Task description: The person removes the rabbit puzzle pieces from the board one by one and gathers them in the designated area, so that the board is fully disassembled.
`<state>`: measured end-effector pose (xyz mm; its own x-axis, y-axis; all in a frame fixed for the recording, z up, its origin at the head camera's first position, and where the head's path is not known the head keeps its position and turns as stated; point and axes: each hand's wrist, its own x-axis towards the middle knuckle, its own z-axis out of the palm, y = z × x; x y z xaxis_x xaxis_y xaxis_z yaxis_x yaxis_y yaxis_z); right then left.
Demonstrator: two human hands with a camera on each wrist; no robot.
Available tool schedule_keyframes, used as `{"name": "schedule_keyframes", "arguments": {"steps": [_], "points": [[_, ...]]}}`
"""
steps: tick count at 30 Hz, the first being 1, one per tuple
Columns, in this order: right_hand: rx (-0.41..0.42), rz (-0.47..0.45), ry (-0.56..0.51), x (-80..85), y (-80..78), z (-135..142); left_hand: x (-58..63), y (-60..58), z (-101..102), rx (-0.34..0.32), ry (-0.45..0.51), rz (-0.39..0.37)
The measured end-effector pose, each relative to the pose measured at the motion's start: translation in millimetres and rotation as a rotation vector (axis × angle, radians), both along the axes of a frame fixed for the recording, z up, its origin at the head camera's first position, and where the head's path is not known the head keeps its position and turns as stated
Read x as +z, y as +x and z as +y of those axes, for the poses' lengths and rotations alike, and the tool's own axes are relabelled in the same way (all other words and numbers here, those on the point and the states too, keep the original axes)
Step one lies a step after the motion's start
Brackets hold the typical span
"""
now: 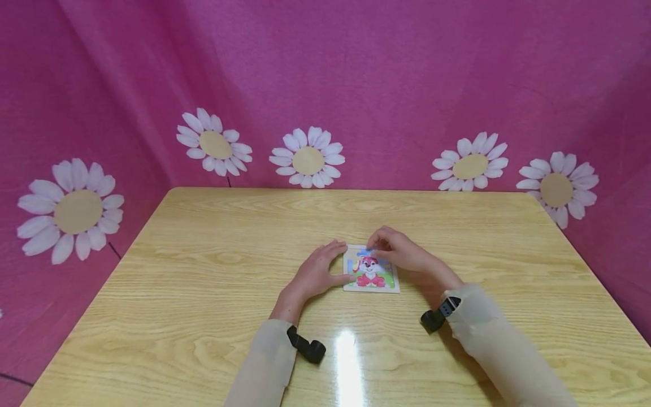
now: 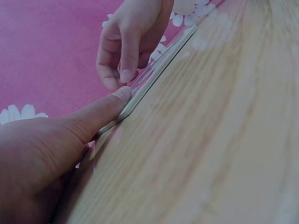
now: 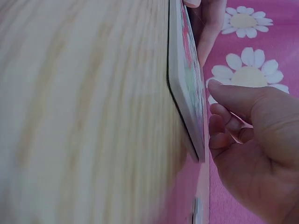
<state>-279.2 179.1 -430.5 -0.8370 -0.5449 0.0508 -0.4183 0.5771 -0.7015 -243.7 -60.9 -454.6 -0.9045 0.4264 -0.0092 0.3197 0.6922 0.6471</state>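
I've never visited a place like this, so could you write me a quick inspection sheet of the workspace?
Surface: pale wood-grain table, with bright glare toward the front.
Job's things: a small square picture board lying flat, showing a red-and-white cartoon animal.
Clutter: nothing seen.
Grippers: bare hands; left hand at the board's left side, thumb on it; right hand at its upper right, fingers bent, grip unclear. Each wrist wears a black gadget.
Cables: nothing seen.
Surroundings: pink cloth with white flowers.

Close wrist views (head's looks down) share the board (image 1: 372, 272).
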Motion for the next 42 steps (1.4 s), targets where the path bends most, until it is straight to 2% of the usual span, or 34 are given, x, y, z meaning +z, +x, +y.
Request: {"name": "schedule_keyframes", "arguments": {"steps": [7, 14, 25, 28, 35, 42], "points": [[0.053, 0.009, 0.022, -0.2, -3.3, -12, 0.5, 0.5, -1, -0.001, 0.009, -0.001], [0.095, 0.063, 0.083, -0.2, -6.6, -16, 0.1, -0.4, 0, -0.005, -0.003, 0.008], [0.107, 0.014, 0.136, 2.3, -10.5, -22, 0.3, 0.1, 1, 0.003, 0.008, 0.000], [0.111, 0.032, 0.138, 2.1, -10.1, -22, 0.0, 0.1, 1, 0.003, 0.011, 0.000], [0.115, 0.134, 0.157, 0.3, -9.0, -22, -0.2, -0.5, 1, 0.003, 0.003, 0.003], [0.110, 0.145, 0.154, 1.4, -8.6, -22, -0.2, -0.1, 0, 0.007, 0.011, -0.005]]}}
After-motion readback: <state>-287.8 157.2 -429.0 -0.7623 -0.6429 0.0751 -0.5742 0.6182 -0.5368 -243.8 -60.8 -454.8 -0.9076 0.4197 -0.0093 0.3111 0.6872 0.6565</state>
